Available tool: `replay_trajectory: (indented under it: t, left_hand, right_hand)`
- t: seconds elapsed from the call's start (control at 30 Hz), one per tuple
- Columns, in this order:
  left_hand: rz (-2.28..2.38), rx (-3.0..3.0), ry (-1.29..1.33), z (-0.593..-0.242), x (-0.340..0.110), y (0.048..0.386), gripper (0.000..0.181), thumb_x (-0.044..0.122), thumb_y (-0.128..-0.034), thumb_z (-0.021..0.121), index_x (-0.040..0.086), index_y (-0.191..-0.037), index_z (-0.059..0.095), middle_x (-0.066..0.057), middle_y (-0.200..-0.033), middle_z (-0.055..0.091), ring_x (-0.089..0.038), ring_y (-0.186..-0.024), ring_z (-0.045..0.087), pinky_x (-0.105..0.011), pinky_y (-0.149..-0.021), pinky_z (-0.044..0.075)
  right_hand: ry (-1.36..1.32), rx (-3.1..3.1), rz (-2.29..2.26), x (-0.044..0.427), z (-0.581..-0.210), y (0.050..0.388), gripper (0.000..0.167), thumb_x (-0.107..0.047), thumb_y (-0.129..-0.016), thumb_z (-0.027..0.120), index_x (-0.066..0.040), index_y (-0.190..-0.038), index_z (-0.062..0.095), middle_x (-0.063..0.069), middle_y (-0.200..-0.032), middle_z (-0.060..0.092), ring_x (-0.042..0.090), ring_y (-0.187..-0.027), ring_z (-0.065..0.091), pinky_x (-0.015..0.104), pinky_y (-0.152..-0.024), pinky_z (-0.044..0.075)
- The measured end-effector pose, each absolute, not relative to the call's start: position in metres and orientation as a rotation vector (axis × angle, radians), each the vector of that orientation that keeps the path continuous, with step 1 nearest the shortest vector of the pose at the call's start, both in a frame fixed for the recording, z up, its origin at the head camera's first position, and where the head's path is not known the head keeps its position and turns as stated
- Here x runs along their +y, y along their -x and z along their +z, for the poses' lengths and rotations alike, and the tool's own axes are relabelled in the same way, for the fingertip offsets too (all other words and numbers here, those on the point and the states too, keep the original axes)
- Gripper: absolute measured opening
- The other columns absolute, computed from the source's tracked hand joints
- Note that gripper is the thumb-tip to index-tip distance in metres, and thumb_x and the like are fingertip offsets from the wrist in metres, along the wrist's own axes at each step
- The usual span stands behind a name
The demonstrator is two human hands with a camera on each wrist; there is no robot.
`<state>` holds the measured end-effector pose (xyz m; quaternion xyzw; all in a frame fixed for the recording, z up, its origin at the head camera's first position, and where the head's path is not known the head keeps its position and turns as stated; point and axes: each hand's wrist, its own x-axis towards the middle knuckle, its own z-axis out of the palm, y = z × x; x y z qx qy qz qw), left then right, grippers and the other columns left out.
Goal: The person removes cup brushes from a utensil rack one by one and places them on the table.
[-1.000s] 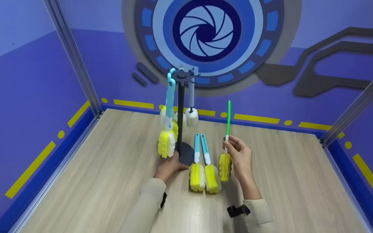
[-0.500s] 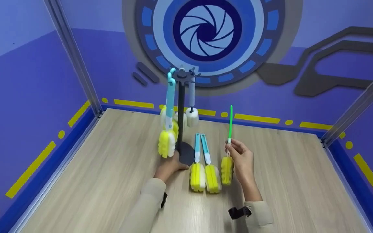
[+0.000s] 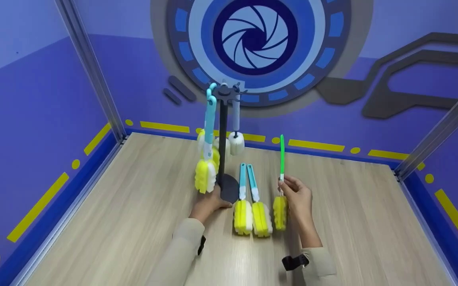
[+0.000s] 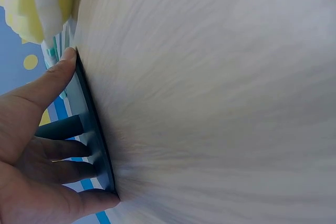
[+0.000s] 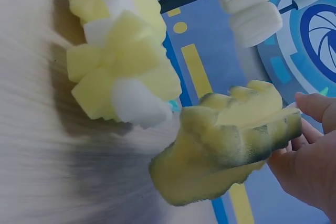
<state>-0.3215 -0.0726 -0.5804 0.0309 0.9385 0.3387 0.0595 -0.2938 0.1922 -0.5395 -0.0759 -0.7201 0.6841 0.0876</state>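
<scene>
Pinching a brush (image 3: 280, 213), the right hand (image 3: 299, 199) hovers.

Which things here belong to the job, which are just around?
Likely job:
green-handled brush, held
black stand, held at its base
two blue-handled brushes on the table
hanging brushes on the stand

Just around:
wall graphic
metal posts
black wrist straps, worn

Booth-like workspace before me: wood-grain tabletop (image 3: 364, 222), metal posts (image 3: 90, 67) at far corners, blue printed panels (image 3: 42, 131) along side and rear edges, aperture emblem (image 3: 255, 38) behind.
</scene>
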Motion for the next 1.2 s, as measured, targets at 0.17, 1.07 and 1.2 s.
replay_trajectory:
  t: [0.17, 1.07, 1.2]
  left_hand:
    - [0.972, 2.890, -0.119, -0.580, -0.073, 0.322, 0.085, 0.030, -0.0770, 0.091, -0.016, -0.136, 0.049, -0.028, -0.138, 0.054, -0.038, -0.133, 0.050, -0.046, -0.116, 0.036]
    - [1.078, 2.774, -0.078, -0.581, -0.073, 0.320, 0.083, 0.026, -0.0823, 0.087, -0.013, -0.142, 0.045, -0.029, -0.146, 0.047, -0.041, -0.139, 0.044, -0.048, -0.114, 0.037]
    - [1.050, 2.791, -0.093, -0.581, -0.074, 0.321, 0.083, 0.027, -0.0819, 0.087, -0.014, -0.141, 0.046, -0.030, -0.145, 0.048, -0.041, -0.138, 0.045, -0.048, -0.114, 0.037]
  right_hand:
    - [0.254, -2.211, 1.951, 0.194, -0.545, 0.294, 0.036, -0.019, -0.098, 0.070, -0.005, -0.131, 0.065, 0.016, -0.121, 0.069, 0.025, -0.104, 0.069, 0.037, -0.088, 0.058]
    - [0.328, -2.318, 1.892, 0.197, -0.573, 0.304, 0.034, -0.006, -0.094, 0.073, 0.004, -0.126, 0.066, 0.024, -0.117, 0.068, 0.036, -0.104, 0.070, 0.038, -0.086, 0.060]
    - [0.349, -2.390, 1.825, 0.197, -0.578, 0.308, 0.034, -0.008, -0.093, 0.073, 0.002, -0.125, 0.067, 0.022, -0.116, 0.070, 0.030, -0.101, 0.070, 0.029, -0.080, 0.059]
